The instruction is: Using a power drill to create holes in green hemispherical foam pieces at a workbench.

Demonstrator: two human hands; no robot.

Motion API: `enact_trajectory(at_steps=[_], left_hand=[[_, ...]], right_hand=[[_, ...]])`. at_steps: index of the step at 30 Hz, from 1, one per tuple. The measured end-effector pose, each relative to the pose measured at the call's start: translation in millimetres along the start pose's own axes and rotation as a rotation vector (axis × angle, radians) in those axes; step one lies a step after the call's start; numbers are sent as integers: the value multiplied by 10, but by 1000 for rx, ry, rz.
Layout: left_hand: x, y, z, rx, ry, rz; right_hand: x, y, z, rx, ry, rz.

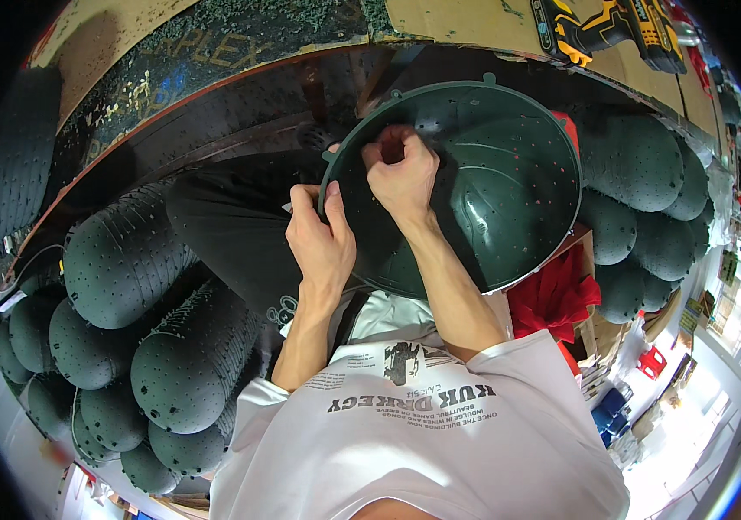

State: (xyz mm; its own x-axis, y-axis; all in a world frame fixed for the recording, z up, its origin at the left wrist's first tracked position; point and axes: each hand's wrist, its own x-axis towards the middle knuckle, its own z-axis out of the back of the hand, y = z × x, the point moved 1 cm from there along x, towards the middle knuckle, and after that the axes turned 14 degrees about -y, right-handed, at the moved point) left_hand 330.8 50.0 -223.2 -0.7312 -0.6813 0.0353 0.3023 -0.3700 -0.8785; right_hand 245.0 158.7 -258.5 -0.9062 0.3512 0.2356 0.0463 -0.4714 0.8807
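A large dark green plastic bowl-shaped shell [509,165] lies in front of me, its hollow side facing up. Small holes dot its wall, and little tabs stick out from its rim. My left hand [323,232] grips the left part of the rim, thumb at the edge and the other fingers partly hidden. Inside the shell, near its left wall, is my right hand [403,173] with the fingers curled in and closed. Whatever those fingers hold, if anything, is hidden from view.
Nested stacks of similar green shells [184,360] lie at the left, with more stacks [635,165] at the right. A yellow and black cordless drill [617,33] rests on the cardboard-covered bench [466,19] ahead. Red sheet material [552,299] bunches beside the shell.
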Motion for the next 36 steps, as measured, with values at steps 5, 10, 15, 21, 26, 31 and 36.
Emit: enact_trajectory(at_steps=[5, 10, 15, 21, 26, 31, 36], left_hand=[[22, -11, -10, 1, -2, -48], [19, -11, -16, -15, 1, -67], [-2, -33, -28, -53, -14, -116], [-12, -131, -22, 8, 4, -188], [-19, -129, -21, 41, 30, -149], [-10, -80, -58, 18, -4, -168], [-20, -62, -41, 18, 4, -129]], right_hand=[[32, 5, 46, -45, 47, 16], [137, 87, 213, -243, 200, 98], [255, 249, 278, -595, 433, 281], [320, 415, 215, -679, 525, 370], [325, 361, 132, -625, 443, 255], [268, 202, 100, -490, 299, 113], [229, 109, 109, -395, 205, -83]])
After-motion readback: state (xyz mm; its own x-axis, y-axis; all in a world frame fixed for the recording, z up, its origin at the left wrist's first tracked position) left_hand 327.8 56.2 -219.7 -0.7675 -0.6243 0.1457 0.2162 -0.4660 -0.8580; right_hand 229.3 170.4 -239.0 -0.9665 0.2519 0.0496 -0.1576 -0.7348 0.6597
